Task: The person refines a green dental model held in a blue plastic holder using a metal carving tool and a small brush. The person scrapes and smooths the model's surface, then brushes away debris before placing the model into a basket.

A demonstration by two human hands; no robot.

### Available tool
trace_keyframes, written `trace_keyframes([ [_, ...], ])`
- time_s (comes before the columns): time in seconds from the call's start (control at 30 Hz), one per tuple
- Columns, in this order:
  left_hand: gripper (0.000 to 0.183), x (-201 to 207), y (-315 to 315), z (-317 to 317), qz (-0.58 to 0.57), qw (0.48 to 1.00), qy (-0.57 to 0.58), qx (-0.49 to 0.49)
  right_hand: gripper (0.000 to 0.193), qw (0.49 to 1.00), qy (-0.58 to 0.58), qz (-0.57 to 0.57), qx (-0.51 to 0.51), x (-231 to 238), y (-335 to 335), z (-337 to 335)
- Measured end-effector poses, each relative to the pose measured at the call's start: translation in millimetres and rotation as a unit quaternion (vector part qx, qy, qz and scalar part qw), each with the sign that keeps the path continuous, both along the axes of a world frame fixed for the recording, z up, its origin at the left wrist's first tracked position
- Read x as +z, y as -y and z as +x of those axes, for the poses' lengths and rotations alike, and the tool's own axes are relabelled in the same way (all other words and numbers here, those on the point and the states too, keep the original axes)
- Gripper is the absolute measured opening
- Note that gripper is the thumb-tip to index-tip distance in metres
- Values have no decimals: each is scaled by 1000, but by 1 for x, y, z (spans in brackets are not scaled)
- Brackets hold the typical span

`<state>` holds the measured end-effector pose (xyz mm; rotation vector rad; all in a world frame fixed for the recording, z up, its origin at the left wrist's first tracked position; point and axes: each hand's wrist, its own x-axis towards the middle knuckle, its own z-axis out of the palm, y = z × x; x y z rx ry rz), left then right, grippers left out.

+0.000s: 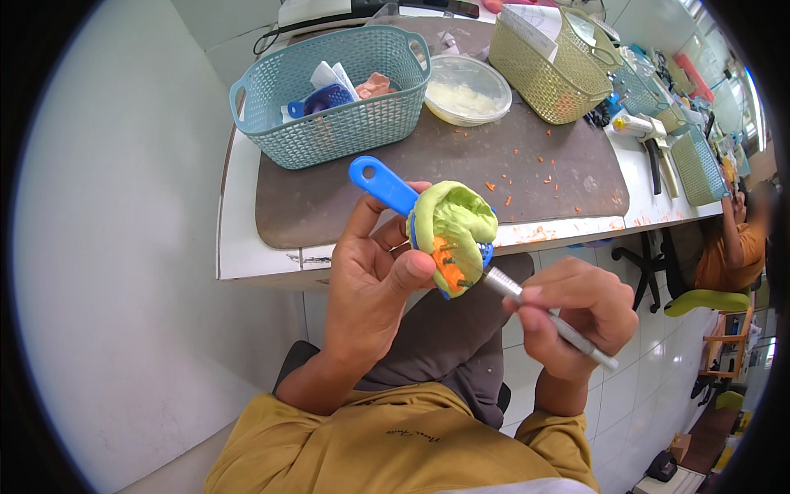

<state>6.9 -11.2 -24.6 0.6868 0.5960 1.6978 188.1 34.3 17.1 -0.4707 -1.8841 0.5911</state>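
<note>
My left hand grips a blue dental impression tray, its handle pointing up and to the left. Green impression material fills the tray, with an orange patch near its lower edge. Several small dark pegs stick out of the orange part. In my right hand is a silver scalpel handle or similar pen-shaped tool, pinched between thumb and fingers. The tool's front end reaches the tray's lower right edge; its tip is hidden there, so I cannot tell whether it touches.
A blue-green basket holding another blue tray stands at the back left. Beside it are a round lidded tub and an olive basket. Orange shavings dot the brown mat. A dispensing gun lies at right; another person sits beyond.
</note>
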Motion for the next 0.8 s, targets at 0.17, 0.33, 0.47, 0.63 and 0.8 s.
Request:
trace_keyframes([
  [0.17,69,4,1,0,2,1000,18,-18,24,997,-22,23,-77,-2,9,-2],
  [0.33,72,5,0,0,-1,1000,15,-23,25,998,33,41,-27,6,13,-7],
  [0.47,72,5,0,0,-5,1000,-1,-16,24,996,67,41,-33,9,14,-8],
  [0.63,73,5,-1,3,-6,1000,-19,9,23,990,89,82,-66,8,14,-8],
  [0.8,75,4,-1,1,-1,999,-48,15,24,988,60,112,-90,5,19,-8],
])
